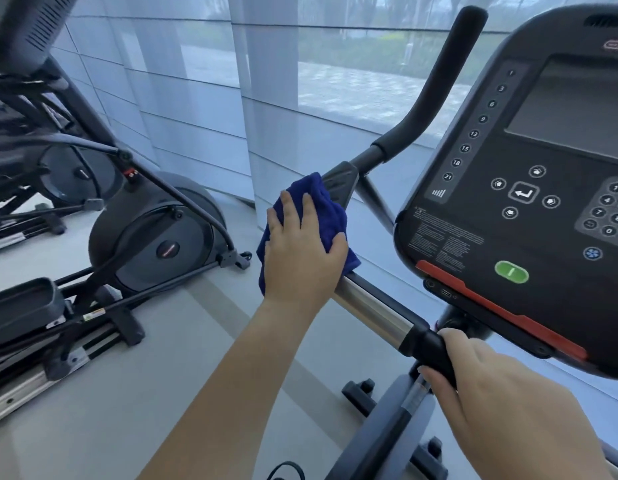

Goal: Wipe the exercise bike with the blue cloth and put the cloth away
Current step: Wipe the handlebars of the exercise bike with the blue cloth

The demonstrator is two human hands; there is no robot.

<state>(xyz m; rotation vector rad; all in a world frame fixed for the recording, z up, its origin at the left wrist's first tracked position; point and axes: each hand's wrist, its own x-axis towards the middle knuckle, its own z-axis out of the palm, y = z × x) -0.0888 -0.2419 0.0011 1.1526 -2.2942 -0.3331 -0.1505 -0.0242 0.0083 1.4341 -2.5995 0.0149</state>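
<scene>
Head view: blue cloth (pixel 321 202) on the exercise bike (pixel 397 431) handlebar (pixel 373 310).
Another machine (pixel 151 237) stands at far left. The left hand (pixel 300 261) curls its fingers over the cloth, pressing it around the handlebar's upper end. The right hand (pixel 501 403) has fingers clamped on the handlebar's black collar, just under the console (pixel 508 237).

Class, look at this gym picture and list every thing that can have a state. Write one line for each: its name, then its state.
blue cloth: bunched up, pressed onto the handlebar under the left hand.
left hand: fingers spread over the cloth, thumb hooked round its edge.
right hand: fingers curled round the handlebar's black collar.
handlebar: chrome part bare between the two hands.
console screen: dark, showing nothing.
</scene>
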